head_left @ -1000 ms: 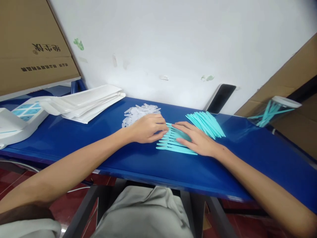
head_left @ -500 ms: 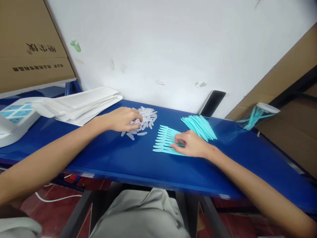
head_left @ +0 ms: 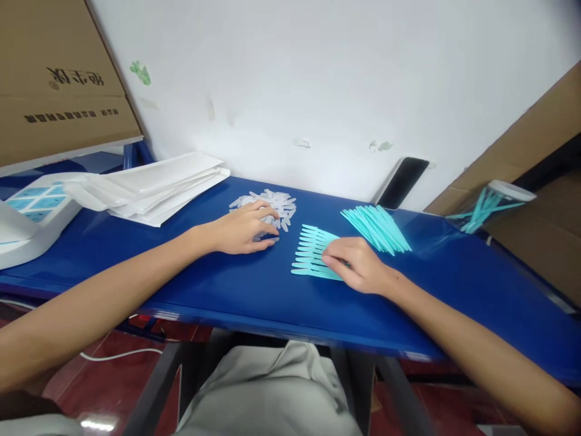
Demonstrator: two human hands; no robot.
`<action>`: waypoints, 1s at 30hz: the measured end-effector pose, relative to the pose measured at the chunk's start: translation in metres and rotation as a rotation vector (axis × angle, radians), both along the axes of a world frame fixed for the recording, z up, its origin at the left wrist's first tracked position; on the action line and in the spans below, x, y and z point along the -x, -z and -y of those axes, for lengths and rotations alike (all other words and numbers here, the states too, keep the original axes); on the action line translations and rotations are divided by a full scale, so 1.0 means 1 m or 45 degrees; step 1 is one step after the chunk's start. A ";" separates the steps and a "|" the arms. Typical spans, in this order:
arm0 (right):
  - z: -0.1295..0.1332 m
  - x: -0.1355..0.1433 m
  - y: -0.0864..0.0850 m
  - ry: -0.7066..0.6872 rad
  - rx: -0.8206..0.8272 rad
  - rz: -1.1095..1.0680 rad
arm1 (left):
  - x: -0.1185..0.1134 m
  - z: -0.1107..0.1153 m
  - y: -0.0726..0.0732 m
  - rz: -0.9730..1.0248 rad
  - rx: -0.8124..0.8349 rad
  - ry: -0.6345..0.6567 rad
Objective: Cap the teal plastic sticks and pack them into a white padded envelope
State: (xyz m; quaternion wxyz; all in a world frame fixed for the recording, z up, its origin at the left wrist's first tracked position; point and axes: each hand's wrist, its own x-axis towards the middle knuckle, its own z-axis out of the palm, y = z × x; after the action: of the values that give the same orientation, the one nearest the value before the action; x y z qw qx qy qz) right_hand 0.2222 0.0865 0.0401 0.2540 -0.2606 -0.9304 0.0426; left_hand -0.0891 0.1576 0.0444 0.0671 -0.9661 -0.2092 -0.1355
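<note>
From my remote seat, the biggest thing I have in view is the white wall (head_left: 272,79), then the blue table (head_left: 227,290) running along its foot. Next in size comes the printed cardboard box (head_left: 59,42) at far left; below it on the table lie the stack of white sleeves (head_left: 158,184) and, beside that, a white tray-like item (head_left: 43,233) with light-blue panels. At the right end I have a clear container (head_left: 512,191) tipped over, turquoise sticks inside it. My left hand (head_left: 242,230) lies palm down at the near edge of the pale-piece pile (head_left: 284,206), fingers loosely spread. My right hand (head_left: 358,263) is curled over the right part of the turquoise stick row (head_left: 311,251), thumb close under the bent fingers; I cannot tell whether it pinches anything. That row lies side by side, tips toward my left, between the pale-piece pile and a slanted turquoise stick heap (head_left: 379,229). Just behind the heap, a dark phone (head_left: 403,181) leans on the wall. Smallest of all, one pale piece (head_left: 260,238) shows between my left thumb and forefinger; whether they grip it, I cannot tell.
</note>
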 end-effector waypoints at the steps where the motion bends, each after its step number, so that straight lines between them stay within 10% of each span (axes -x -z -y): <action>1: 0.000 -0.003 -0.001 -0.037 0.003 -0.068 | -0.001 0.000 0.001 0.012 0.029 0.008; 10: 0.000 0.004 0.003 -0.014 -0.255 -0.169 | -0.009 0.000 0.006 0.198 0.171 0.176; 21: 0.004 0.010 0.001 0.034 0.170 0.090 | -0.057 0.013 -0.008 0.180 -0.135 0.357; 30: 0.010 0.005 -0.020 0.073 0.525 0.310 | -0.041 0.017 0.007 0.407 0.013 0.294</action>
State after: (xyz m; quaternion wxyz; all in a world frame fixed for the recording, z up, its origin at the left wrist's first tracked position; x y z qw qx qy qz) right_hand 0.2176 0.0760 0.0596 0.0826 -0.3364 -0.9181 0.1927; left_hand -0.0477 0.1401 0.0376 0.0119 -0.9502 -0.1058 -0.2930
